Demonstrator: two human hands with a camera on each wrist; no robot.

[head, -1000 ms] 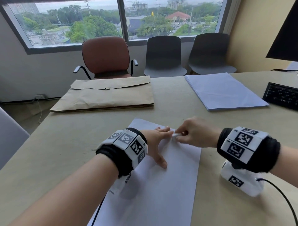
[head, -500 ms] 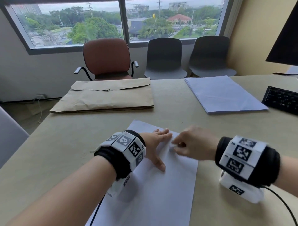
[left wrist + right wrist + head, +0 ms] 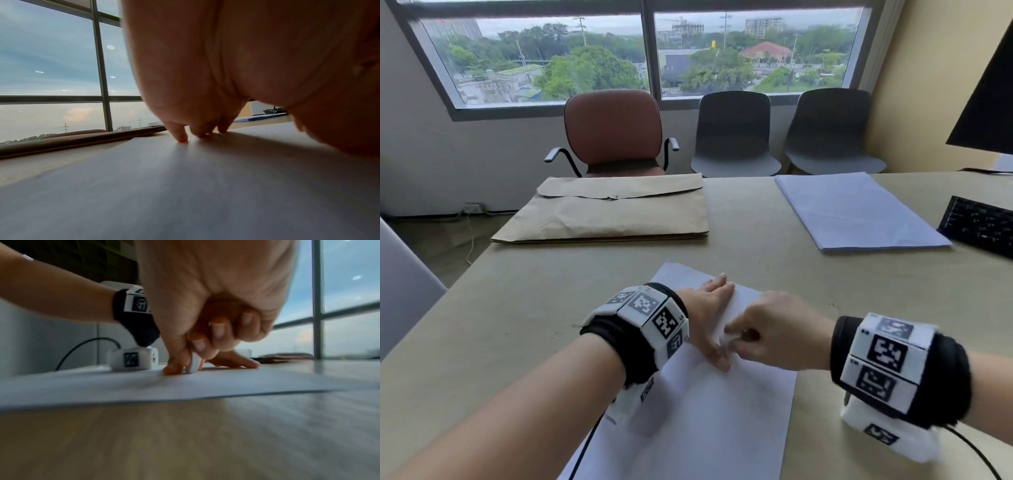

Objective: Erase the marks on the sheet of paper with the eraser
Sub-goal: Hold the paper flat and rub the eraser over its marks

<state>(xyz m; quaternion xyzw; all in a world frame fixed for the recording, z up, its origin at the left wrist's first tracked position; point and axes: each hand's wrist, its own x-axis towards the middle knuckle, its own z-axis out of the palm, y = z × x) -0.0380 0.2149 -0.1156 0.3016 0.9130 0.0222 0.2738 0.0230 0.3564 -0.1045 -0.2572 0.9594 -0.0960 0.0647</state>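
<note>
– what is the biggest thing you see?
– a big tan table point(image 3: 808, 274). past it there is a brown chair point(image 3: 613, 130) and two grey chairs point(image 3: 734, 133) under the window.

– what lies on the table?
– at the far side, a flat brown envelope point(image 3: 613, 212). to the right of it a stack of pale blue paper point(image 3: 856, 212). a black keyboard point(image 3: 979, 226) pokes in at the right edge.

– and close by?
– the sheet of paper point(image 3: 698, 421) lies flat on the table, right in front of the person. it looks white and i cannot see any marks on it from here (the middle is a bit blurry).

– what do the hands do?
– the left hand point(image 3: 709, 318) lies flat on the sheet. its fingers are straight and spread, and the tips press down on the paper. it grasps nothing.

– and the other one?
– the right hand point(image 3: 774, 330) is curled up tight. it pinches the eraser point(image 3: 194, 362) between the thumb and the first fingers.

– where is the eraser?
– it is small and white. its bottom end touches the sheet, just beside the left thumb. both hands are very near each other, about in the middle of the sheet.
</note>
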